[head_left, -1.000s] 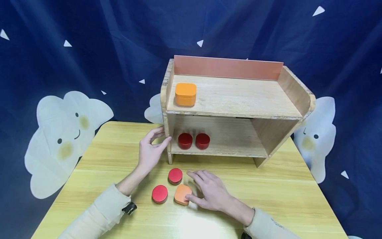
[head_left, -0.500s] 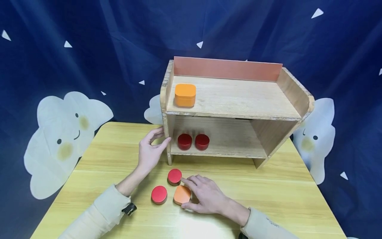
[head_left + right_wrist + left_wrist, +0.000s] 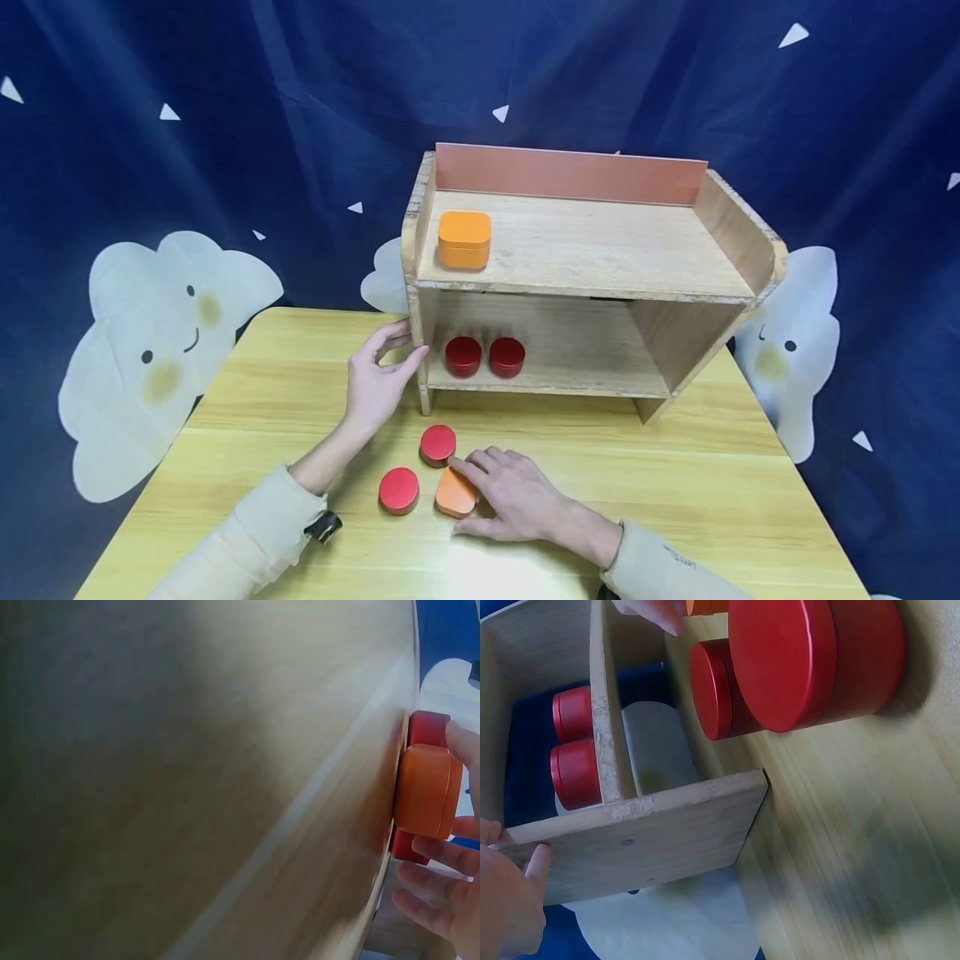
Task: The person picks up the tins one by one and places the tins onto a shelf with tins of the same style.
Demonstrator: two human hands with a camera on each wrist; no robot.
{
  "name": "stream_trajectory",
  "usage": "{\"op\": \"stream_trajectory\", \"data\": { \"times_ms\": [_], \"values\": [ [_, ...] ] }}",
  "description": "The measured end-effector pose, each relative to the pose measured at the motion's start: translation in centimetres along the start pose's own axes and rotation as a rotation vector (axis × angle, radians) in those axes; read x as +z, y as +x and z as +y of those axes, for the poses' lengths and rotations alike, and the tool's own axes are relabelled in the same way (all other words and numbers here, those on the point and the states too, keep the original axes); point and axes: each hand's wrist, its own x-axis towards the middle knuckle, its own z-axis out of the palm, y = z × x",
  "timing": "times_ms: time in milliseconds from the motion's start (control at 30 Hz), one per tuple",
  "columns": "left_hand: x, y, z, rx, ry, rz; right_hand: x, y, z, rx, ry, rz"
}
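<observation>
My left hand (image 3: 372,387) grips the left side panel of a small two-tier wooden shelf (image 3: 592,246), thumb at its front edge. On the table, my right hand (image 3: 521,500) spreads around an orange rounded-square tin (image 3: 456,493). Its index finger is by the tin's far edge, the thumb just off the near side; the right wrist view shows thumb and fingers about the tin (image 3: 426,791), without a clear grasp. Two round red tins, one behind (image 3: 438,445) and one to the left (image 3: 399,490), lie close by.
Another orange tin (image 3: 464,240) stands at the left of the upper shelf. Two dark red round tins (image 3: 462,357) sit side by side on the lower level. Behind the wooden table (image 3: 262,392) hangs a blue curtain (image 3: 225,150) with cloud shapes.
My right hand has moved slightly left, its index finger coming over to the far edge of the orange tin. The left hand keeps its place on the shelf's side.
</observation>
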Motion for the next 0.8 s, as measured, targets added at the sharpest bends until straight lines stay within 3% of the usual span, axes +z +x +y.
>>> {"op": "stream_trajectory", "data": {
  "times_ms": [800],
  "values": [
    [0.05, 0.08, -0.22, 0.022, 0.002, -0.002, 0.2, 0.59, -0.17, -0.037, -0.129, 0.08]
  ]
}}
